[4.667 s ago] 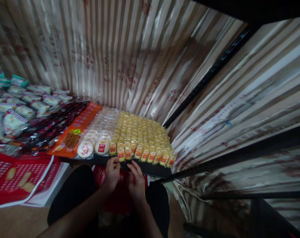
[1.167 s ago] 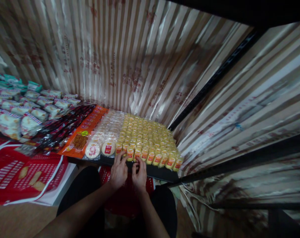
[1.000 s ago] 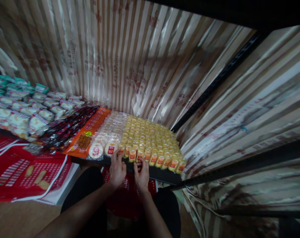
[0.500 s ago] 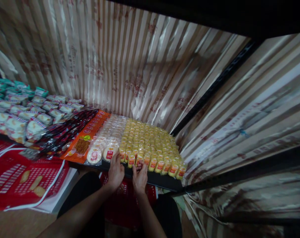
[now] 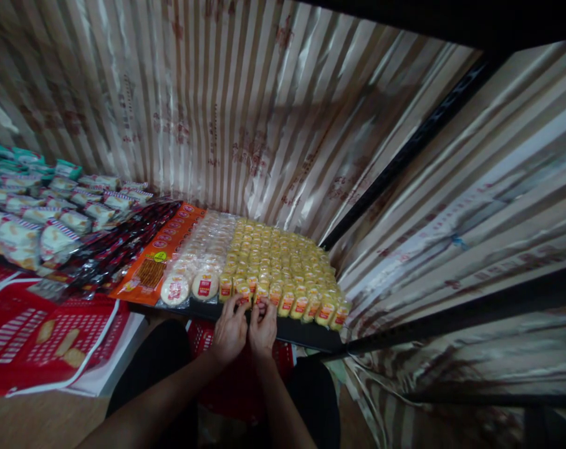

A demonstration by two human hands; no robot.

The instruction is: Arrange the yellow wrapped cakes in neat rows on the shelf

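Rows of small yellow wrapped cakes [image 5: 283, 255] with red-and-orange labels stand packed on a low black shelf [image 5: 306, 333]. At the front edge, my left hand [image 5: 230, 330] has its fingers closed on a yellow wrapped cake [image 5: 242, 290] that leans slightly out of its row. Right beside it, my right hand [image 5: 263, 329] pinches the lower part of another front cake [image 5: 261, 290]. The fingertips partly cover both labels. Round white crackers [image 5: 205, 286] in clear wrap lie just left of the yellow rows.
Left along the shelf are an orange snack bag [image 5: 147, 271], dark red packets [image 5: 119, 240] and white-and-blue packets [image 5: 58, 240]. A red basket [image 5: 91, 349] holding several pale pieces stands lower left. Black shelf posts [image 5: 404, 149] and striped sheeting [image 5: 245, 112] enclose the back and right.
My left hand has moved right, from beside the white crackers to a yellow cake next to my right hand. My right hand stays at the front row. The view has shifted slightly.
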